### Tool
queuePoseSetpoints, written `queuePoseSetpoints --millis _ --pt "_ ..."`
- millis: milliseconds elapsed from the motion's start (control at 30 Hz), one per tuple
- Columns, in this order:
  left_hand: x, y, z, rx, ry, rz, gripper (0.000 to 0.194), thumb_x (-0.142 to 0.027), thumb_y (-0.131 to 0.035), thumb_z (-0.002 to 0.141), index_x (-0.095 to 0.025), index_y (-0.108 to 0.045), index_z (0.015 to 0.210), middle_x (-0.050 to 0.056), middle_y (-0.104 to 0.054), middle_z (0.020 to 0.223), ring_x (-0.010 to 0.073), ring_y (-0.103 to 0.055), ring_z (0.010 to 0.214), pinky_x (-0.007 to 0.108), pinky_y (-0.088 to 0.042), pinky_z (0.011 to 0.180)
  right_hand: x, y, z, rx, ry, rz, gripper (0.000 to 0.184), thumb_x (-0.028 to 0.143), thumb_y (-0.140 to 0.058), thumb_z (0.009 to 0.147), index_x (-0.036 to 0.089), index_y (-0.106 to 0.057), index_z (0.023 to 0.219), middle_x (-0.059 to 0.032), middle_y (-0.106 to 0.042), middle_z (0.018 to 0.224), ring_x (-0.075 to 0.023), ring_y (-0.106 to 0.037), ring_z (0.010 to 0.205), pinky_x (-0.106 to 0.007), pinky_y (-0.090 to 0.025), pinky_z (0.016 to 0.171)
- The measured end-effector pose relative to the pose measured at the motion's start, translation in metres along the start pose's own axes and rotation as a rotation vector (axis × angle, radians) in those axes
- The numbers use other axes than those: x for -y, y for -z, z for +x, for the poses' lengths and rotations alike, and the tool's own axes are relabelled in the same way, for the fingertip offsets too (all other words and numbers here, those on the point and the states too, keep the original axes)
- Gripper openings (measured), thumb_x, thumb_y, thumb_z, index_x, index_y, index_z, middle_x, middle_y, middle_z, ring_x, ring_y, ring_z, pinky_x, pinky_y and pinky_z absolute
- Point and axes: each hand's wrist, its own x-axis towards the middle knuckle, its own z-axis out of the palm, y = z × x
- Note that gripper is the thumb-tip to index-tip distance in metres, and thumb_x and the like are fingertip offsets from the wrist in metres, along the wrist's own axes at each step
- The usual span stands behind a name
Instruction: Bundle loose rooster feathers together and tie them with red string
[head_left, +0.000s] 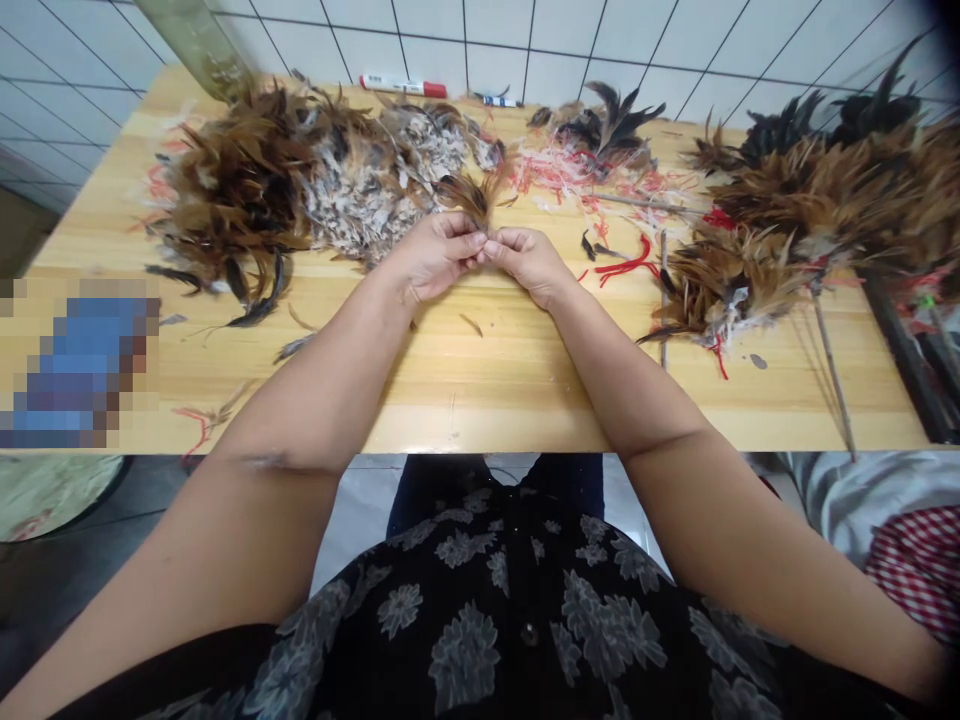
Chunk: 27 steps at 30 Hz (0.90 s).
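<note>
Over the middle of the wooden table, my left hand [444, 250] and my right hand [526, 262] meet, fingertips pinched close together. Between them stands a small bunch of brown feathers [474, 200], its tips fanned upward and its base hidden by my fingers. Both hands appear to grip that base. Just left of my left hand lies a pile of feathers with pale, fluffy ends [360, 205], joined to a heap of brown feathers [240, 175]. Red strings [626, 265] lie to the right of my right hand.
Feather dusters [817, 200] on thin sticks [831, 370] cover the table's right side. Pink and white string scraps [562, 170] and dark feathers [607, 125] lie at the back. A red-capped marker [403, 86] rests by the tiled wall. A pixelated blue patch [82, 350] is at left.
</note>
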Motion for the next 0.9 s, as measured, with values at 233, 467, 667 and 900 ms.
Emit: queuePoseSetpoints --millis 233,467,667,900 --pt "0.000 -0.001 0.000 -0.002 0.012 -0.026 0.045 0.007 -0.103 0.103 -0.016 -0.074 0.077 0.001 -0.073 0.076 0.0139 -0.071 0.064 0.023 -0.058 0.069 0.002 0.000 0.000 -0.037 -0.009 -0.032 0.058 0.066 -0.118 0.080 0.023 -0.078 0.077 0.0001 -0.082 0.082 -0.0159 -0.073 0.085 -0.029 -0.062 0.087" --pt "-0.003 -0.003 -0.003 0.037 -0.041 0.053 0.048 0.007 -0.097 0.109 -0.017 -0.072 0.076 0.002 -0.074 0.075 0.0157 -0.071 0.070 0.024 -0.057 0.070 -0.008 0.000 0.004 -0.063 0.009 -0.050 0.061 0.065 -0.108 0.095 0.022 -0.067 0.079 0.0009 -0.074 0.082 -0.0145 -0.067 0.085 -0.028 -0.060 0.087" --pt "-0.009 -0.001 -0.001 -0.009 -0.105 0.077 0.042 0.015 -0.102 0.098 -0.018 -0.079 0.089 0.000 -0.075 0.082 0.0149 -0.070 0.075 0.027 -0.051 0.070 -0.026 0.019 0.017 -0.192 0.005 -0.071 0.065 0.081 -0.088 0.108 0.026 -0.058 0.089 0.0070 -0.046 0.074 -0.0106 -0.047 0.069 -0.023 -0.048 0.065" --pt "-0.032 0.010 -0.012 0.138 -0.051 0.616 0.039 0.019 -0.082 0.104 -0.014 -0.077 0.084 0.000 -0.074 0.081 0.0147 -0.062 0.078 0.027 -0.050 0.084 -0.017 0.030 0.024 -0.284 -0.099 0.097 0.056 0.052 -0.085 0.120 0.026 -0.046 0.089 0.0092 -0.044 0.080 -0.0046 -0.038 0.062 -0.017 -0.033 0.057"
